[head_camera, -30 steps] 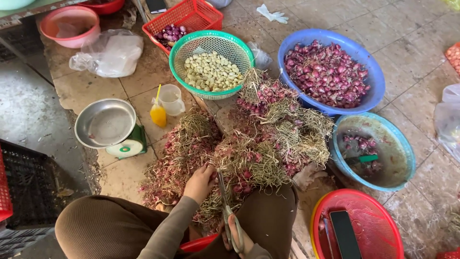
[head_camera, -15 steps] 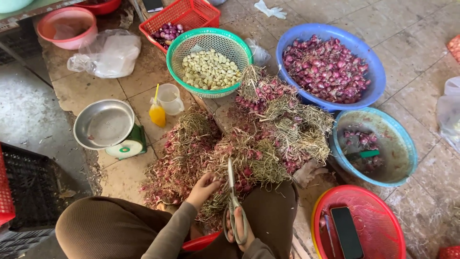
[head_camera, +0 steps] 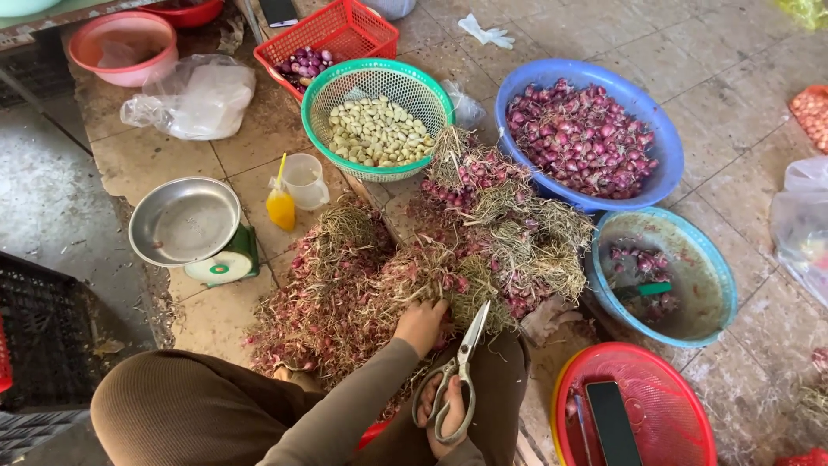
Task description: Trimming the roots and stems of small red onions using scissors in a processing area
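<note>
We see the left hand with fingers curled into the stringy, dry-rooted heap of shallots piled on the tiled floor in front of the knees. The right hand grips the looped handles of metal scissors, blades together, pointing at the heap. Beyond the heap stand a green mesh basket of pale peeled cloves and a smooth blue bowl of purple bulbs.

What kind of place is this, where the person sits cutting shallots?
Probably a market stall or food-prep spot on a tiled floor: a heap of uncut shallots, a weighing scale, and basins such as the blue basin of trimmed shallots suggest it.
</note>
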